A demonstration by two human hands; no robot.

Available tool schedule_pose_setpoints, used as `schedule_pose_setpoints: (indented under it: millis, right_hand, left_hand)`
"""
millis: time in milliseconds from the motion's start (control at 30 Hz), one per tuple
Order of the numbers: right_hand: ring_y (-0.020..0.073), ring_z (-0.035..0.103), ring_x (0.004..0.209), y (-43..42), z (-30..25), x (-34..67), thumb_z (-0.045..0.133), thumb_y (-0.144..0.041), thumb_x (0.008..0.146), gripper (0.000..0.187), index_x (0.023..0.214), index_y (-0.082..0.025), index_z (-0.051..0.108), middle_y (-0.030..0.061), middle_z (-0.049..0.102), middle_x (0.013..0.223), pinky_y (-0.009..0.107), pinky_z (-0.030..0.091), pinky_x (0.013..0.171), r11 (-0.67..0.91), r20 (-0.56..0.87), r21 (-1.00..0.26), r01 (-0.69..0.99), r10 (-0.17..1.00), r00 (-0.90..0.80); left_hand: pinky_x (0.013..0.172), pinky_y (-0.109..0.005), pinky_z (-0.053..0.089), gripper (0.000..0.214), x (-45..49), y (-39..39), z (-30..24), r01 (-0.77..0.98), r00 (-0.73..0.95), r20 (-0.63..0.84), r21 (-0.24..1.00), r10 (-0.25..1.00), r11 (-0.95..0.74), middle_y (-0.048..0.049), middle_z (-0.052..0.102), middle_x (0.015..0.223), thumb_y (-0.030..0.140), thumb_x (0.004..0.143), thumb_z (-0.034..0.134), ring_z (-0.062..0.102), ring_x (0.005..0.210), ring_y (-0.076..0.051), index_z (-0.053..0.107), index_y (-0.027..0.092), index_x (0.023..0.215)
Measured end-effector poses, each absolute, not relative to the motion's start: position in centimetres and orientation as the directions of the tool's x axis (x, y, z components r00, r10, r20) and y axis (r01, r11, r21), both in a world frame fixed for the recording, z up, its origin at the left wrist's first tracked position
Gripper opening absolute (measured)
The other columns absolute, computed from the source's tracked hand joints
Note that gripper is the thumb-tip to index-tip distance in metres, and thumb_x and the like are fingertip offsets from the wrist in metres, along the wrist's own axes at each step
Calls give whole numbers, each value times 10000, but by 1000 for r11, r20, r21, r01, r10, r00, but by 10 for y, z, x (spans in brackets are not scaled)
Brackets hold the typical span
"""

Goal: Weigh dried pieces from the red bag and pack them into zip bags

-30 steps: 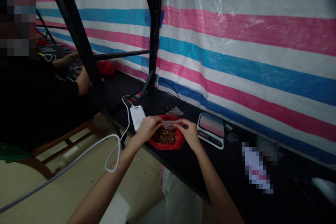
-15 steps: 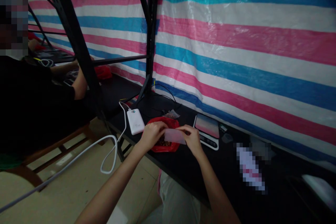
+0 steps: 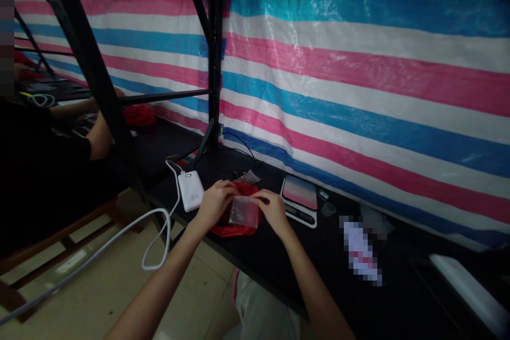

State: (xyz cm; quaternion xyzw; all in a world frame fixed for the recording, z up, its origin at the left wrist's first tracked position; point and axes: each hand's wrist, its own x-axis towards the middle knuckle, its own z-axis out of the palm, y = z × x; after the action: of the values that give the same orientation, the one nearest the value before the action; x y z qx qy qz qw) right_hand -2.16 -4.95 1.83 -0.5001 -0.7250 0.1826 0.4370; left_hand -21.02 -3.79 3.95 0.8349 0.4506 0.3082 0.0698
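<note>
A small clear plastic bag [image 3: 244, 212] is stretched between my two hands, its top edge pinched at both corners. My left hand [image 3: 217, 201] grips the left corner with closed fingers. At the right corner, my right hand [image 3: 272, 210] pinches the bag between thumb and fingers. Beneath it lies an open red plastic bag [image 3: 239, 231], mostly covered by the clear bag and my left hand. A white digital scale [image 3: 299, 199] with a shiny platform stands just right of my right hand. To the left of my left hand lies a white power bank [image 3: 191, 191] with a cable plugged in.
A small filled clear packet [image 3: 247, 177] lies behind the red bag. The white cable [image 3: 169, 228] loops off the table's front edge. A black metal post [image 3: 215, 64] rises at the back. A co-worker's arm [image 3: 99, 135] is at the left. A striped sheet [image 3: 358, 85] hangs behind.
The clear bag has turned from a nearly flat strip to hanging face-on over the red bag. My hands still hold its corners. The whole view has shifted slightly right.
</note>
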Motion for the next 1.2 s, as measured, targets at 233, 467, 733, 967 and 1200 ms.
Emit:
schedule_pose_setpoints:
  millis: [233,467,733,967,1200]
  right_hand:
    - [142,601,758,-36,17,-51,568,-169,726,168,754,-283,688,-29,661,837,246,431,669,420,421,-632,651,892,-167]
    - [162,571,789,-33,7,-50,580,-153,721,163,726,-267,695,-3,659,793,288,419,752,450,451,-607,655,874,-182]
    - [175,557,778,-31,7,-53,598,-227,723,84,708,-223,681,30,644,776,291,427,723,405,467,-656,637,881,-79]
    - [174,564,785,-30,6,-53,578,-208,729,101,671,-217,660,24,641,768,289,419,733,417,460,-673,611,883,-95]
    - [152,576,717,-29,9,-50,572,-219,723,80,696,-205,646,12,629,768,243,415,648,385,444,-706,595,895,-52]
  left_hand:
    - [714,-265,396,143,-242,-35,31,777,330,409,394,851,-490,-10,578,888,176,766,525,468,853,-166,657,232,772]
    - [678,-254,384,137,-234,-32,27,759,339,438,395,833,-517,-21,574,864,179,794,495,467,839,-160,627,202,764]
    - [701,-272,399,86,-234,-30,22,775,303,443,402,844,-488,-23,584,861,203,777,526,474,848,-171,608,190,800]
    - [685,-279,404,93,-237,-31,21,808,287,477,346,831,-477,-33,574,834,183,795,482,477,810,-176,575,182,798]
    - [690,-274,395,116,-242,-31,25,824,257,490,339,833,-454,-24,573,834,218,829,442,485,811,-171,553,185,820]
